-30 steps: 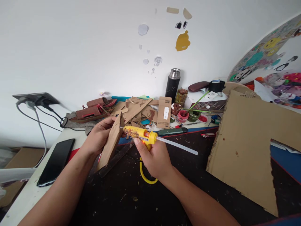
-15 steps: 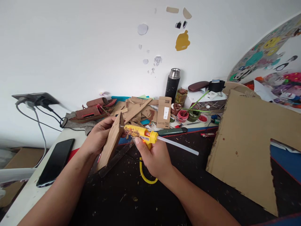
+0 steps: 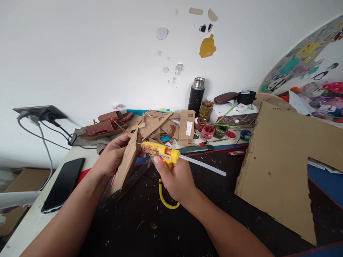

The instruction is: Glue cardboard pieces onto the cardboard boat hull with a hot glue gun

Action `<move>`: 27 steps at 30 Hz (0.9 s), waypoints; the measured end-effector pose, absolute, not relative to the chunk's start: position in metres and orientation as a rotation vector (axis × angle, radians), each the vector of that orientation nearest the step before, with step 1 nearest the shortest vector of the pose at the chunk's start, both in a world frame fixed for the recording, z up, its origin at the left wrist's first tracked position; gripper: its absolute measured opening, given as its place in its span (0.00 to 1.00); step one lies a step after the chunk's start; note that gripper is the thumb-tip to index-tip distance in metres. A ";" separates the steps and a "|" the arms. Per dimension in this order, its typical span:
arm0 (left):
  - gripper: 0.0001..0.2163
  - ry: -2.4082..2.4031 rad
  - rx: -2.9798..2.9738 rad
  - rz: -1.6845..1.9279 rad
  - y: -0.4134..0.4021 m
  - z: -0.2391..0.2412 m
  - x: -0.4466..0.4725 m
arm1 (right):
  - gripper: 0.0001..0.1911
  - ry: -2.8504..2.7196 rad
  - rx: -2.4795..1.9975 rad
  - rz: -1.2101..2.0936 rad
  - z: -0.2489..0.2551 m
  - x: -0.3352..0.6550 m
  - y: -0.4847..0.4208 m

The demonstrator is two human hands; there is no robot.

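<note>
My left hand is closed on a tilted cardboard piece, holding it up over the dark work mat. My right hand grips a yellow hot glue gun with brown stains on its barrel. Its nozzle meets the upper right edge of the cardboard piece. From the gun's back sticks a long translucent glue stick. Most of the left fingers are hidden behind the cardboard. A dark ruler-like strip lies on the mat below the piece, beside a yellow curved tube.
Cardboard scraps lie along the wall, near a brown model boat. Paint jars and a black thermos stand behind a dark green cutter. A large cardboard sheet covers the right side; a phone lies left.
Almost nothing differs. Both hands keep the same hold, with the glue gun's nozzle still at the cardboard's edge; the view has shifted very slightly.
</note>
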State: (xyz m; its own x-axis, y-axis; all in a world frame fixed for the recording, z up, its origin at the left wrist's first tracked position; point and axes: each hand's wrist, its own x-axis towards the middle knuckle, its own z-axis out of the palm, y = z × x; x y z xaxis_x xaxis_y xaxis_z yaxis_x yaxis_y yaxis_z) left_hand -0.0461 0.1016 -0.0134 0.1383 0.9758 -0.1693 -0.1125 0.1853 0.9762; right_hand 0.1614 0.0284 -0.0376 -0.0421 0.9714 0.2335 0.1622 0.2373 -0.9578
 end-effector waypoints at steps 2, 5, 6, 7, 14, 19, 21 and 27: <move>0.15 1.105 1.049 1.036 0.102 -0.014 -0.047 | 0.15 -1.446 -1.139 0.968 -0.037 0.161 0.029; 0.16 1.119 1.025 1.035 0.101 -0.015 -0.047 | 0.17 -1.446 -1.150 0.965 -0.036 0.161 0.029; 0.17 1.122 1.015 1.036 0.101 -0.014 -0.047 | 0.17 -1.444 -1.152 0.964 -0.036 0.162 0.029; 0.17 1.125 1.010 1.034 0.101 -0.014 -0.047 | 0.18 -1.441 -1.152 0.962 -0.036 0.162 0.029; 0.20 1.119 1.017 1.015 0.100 -0.015 -0.045 | 0.19 -1.424 -1.152 0.924 -0.035 0.162 0.031; 0.19 1.107 1.024 1.003 0.100 -0.014 -0.043 | 0.22 -1.395 -1.160 0.978 -0.034 0.163 0.030; 0.20 1.120 1.010 1.013 0.100 -0.014 -0.043 | 0.22 -1.399 -1.163 0.991 -0.035 0.163 0.029; 0.23 1.140 0.952 1.040 0.100 -0.014 -0.044 | 0.23 -1.402 -1.174 1.000 -0.038 0.162 0.028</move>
